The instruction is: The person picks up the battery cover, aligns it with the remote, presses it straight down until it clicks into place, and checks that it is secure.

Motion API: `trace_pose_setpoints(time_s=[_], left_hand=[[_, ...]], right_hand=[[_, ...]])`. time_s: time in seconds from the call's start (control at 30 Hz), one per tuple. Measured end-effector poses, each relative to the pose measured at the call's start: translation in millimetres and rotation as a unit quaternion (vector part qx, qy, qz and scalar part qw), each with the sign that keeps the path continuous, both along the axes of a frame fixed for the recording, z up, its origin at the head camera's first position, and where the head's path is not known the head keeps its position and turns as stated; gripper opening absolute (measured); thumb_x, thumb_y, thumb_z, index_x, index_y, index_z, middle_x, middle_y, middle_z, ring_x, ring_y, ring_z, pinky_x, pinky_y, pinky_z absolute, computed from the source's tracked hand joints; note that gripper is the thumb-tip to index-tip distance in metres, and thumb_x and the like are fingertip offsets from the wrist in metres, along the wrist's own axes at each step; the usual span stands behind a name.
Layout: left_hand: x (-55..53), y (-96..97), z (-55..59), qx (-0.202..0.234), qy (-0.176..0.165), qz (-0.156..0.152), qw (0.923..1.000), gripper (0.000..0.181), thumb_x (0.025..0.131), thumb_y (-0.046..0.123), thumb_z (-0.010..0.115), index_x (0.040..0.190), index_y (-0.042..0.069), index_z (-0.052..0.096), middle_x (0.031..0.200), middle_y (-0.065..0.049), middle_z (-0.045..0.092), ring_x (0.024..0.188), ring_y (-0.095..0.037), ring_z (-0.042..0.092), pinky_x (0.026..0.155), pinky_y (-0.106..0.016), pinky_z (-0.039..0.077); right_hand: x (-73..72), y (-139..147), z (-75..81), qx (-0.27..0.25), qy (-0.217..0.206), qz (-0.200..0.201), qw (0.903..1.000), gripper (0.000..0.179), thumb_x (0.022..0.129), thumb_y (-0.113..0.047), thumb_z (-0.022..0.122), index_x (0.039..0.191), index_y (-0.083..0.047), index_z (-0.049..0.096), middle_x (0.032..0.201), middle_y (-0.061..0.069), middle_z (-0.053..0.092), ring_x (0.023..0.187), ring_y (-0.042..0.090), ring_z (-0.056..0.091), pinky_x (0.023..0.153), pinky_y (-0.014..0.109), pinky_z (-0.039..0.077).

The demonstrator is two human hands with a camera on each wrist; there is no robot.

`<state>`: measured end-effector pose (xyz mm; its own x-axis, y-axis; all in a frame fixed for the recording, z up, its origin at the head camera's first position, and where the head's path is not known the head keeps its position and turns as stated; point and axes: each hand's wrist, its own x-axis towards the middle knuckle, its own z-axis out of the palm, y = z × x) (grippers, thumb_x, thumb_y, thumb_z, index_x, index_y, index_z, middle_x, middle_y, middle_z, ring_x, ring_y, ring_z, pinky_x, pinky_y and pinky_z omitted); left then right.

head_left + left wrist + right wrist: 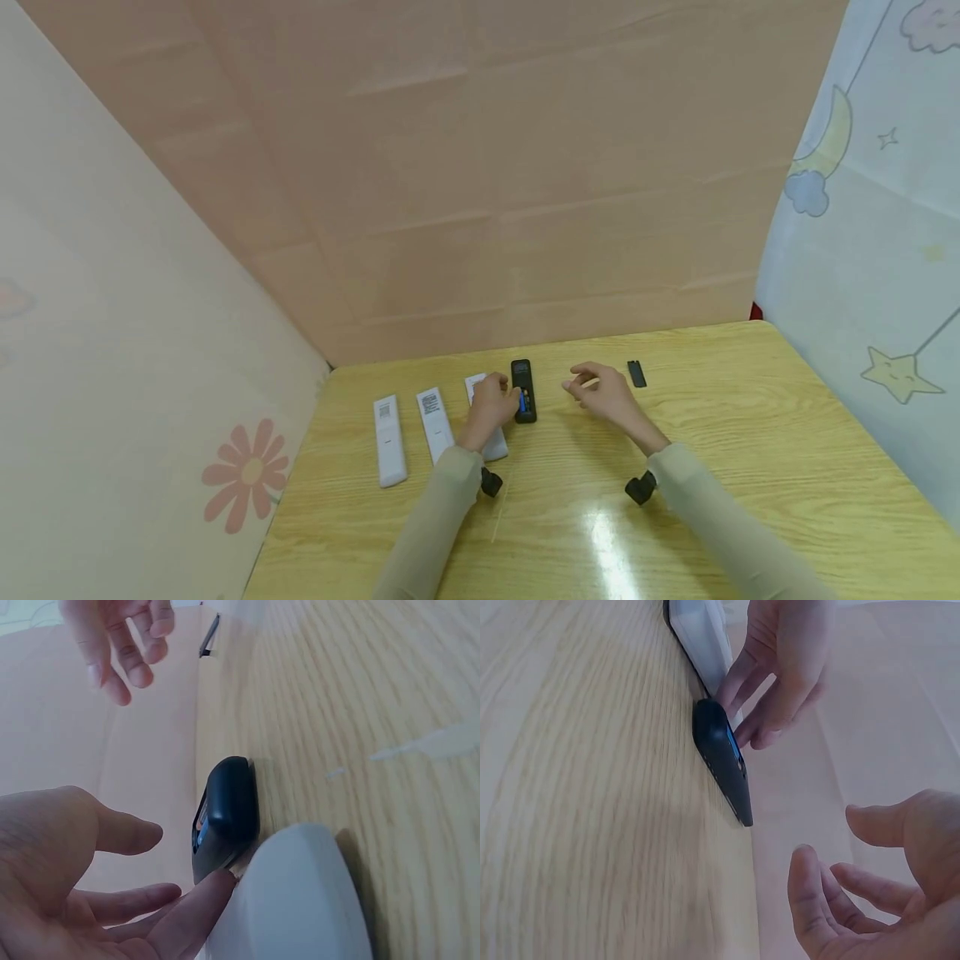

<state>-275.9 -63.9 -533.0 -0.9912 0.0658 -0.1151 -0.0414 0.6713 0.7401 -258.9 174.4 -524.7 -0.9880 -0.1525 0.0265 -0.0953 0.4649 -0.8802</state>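
A black remote control [521, 371] lies on the table with its battery bay uncovered, a blue battery [523, 402] showing inside. My left hand [492, 407] is at the remote's left side, over a white remote control [495, 447]. In the left wrist view its fingers are spread loosely, a fingertip [219, 881] right at the gap between the black and white remotes. My right hand [604, 393] hovers to the right of the black remote, fingers loosely bent and nothing between them. Farther right lies a small black battery cover [637, 373].
Two more white remote controls, one [389, 446] at the far left and another [434, 421] beside it, lie in a row on the wooden table [555, 517]. A pink-beige sheet [487, 208] hangs behind the table, with patterned cloths [892, 275] at the sides.
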Motion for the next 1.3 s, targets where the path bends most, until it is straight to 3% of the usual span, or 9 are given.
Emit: trace_pose_setpoints(time_s=[0.07,0.17,0.33,0.43,0.6,0.73,0.87,1.1,1.3], left_hand=[[-2.8,2.5,-1.6,-0.005,-0.003,-0.006,1.0,0.049,0.108,0.025,0.064,0.146,-0.007,0.059,0.127,-0.024,0.072,0.078,-0.021,0.071,0.069,-0.033,0.059],[-6.9,5.9,-4.0,-0.012,-0.004,-0.016,0.9998,0.05,0.108,0.023,0.064,0.145,-0.01,0.058,0.1,-0.025,0.075,0.049,-0.014,0.051,0.05,-0.026,0.044],[-13.7,14.1,-9.0,-0.049,0.011,-0.011,0.9987,0.034,0.107,0.024,0.064,0.114,-0.009,0.072,0.072,-0.011,0.065,0.049,-0.013,0.05,0.043,-0.024,0.04],[-17.5,20.1,-10.5,-0.067,0.014,-0.003,0.9977,0.033,0.106,0.023,0.065,0.096,-0.006,0.073,0.078,-0.013,0.067,0.054,-0.018,0.059,0.044,-0.027,0.046],[-22.0,29.2,-10.4,-0.107,0.004,0.012,0.9942,0.038,0.107,0.025,0.063,0.11,-0.012,0.072,0.108,-0.025,0.066,0.073,-0.029,0.066,0.056,-0.036,0.057],[-24.7,35.1,-11.6,-0.139,-0.005,0.03,0.9898,0.041,0.109,0.028,0.062,0.119,-0.01,0.071,0.121,-0.027,0.064,0.09,-0.036,0.067,0.07,-0.046,0.06],[-25.8,38.4,-11.4,-0.144,-0.008,0.045,0.9885,0.038,0.108,0.026,0.065,0.113,-0.01,0.073,0.124,-0.029,0.063,0.096,-0.041,0.067,0.074,-0.051,0.061],[-28.2,38.4,-8.5,-0.128,-0.016,0.043,0.9907,0.035,0.107,0.024,0.067,0.099,-0.009,0.075,0.127,-0.033,0.06,0.089,-0.036,0.066,0.069,-0.043,0.059],[-29.1,35.8,-9.7,-0.109,-0.016,0.041,0.9931,0.036,0.107,0.024,0.067,0.117,-0.011,0.07,0.129,-0.033,0.059,0.089,-0.035,0.065,0.069,-0.043,0.058]], right_hand=[[-1.4,3.5,0.5,0.006,0.008,0.0,1.0,0.05,0.106,-0.025,0.071,0.142,0.007,0.061,0.117,0.024,0.07,0.098,0.043,0.077,0.069,0.039,0.065],[-3.1,7.6,0.9,0.022,0.015,-0.004,0.9996,0.048,0.105,-0.026,0.071,0.141,0.005,0.062,0.117,0.023,0.071,0.097,0.042,0.077,0.067,0.036,0.064],[-6.9,13.8,1.9,0.056,0.036,-0.014,0.9977,0.048,0.105,-0.028,0.072,0.139,0.005,0.064,0.114,0.022,0.072,0.096,0.038,0.077,0.065,0.034,0.062],[-9.7,17.9,2.2,0.069,0.046,-0.018,0.9964,0.048,0.105,-0.028,0.072,0.139,0.005,0.064,0.114,0.021,0.073,0.096,0.038,0.077,0.069,0.041,0.064],[-15.1,24.1,-0.1,0.091,0.068,-0.026,0.9932,0.046,0.105,-0.024,0.071,0.139,0.007,0.063,0.112,0.022,0.074,0.095,0.04,0.078,0.093,0.064,0.058],[-20.0,28.6,-4.1,0.099,0.06,-0.031,0.9928,0.047,0.106,-0.024,0.069,0.141,0.007,0.061,0.116,0.024,0.073,0.099,0.041,0.077,0.084,0.053,0.063],[-25.7,33.0,-8.6,0.105,0.048,-0.039,0.9925,0.049,0.106,-0.025,0.069,0.143,0.006,0.06,0.12,0.026,0.071,0.102,0.042,0.076,0.072,0.042,0.065],[-33.7,41.5,-13.8,0.123,0.058,-0.045,0.9897,0.049,0.106,-0.023,0.068,0.143,0.008,0.059,0.121,0.029,0.07,0.101,0.043,0.076,0.075,0.046,0.065],[-39.1,47.8,-15.4,0.126,0.048,-0.042,0.9899,0.05,0.107,-0.024,0.067,0.144,0.009,0.058,0.124,0.031,0.068,0.104,0.046,0.074,0.075,0.047,0.065]])
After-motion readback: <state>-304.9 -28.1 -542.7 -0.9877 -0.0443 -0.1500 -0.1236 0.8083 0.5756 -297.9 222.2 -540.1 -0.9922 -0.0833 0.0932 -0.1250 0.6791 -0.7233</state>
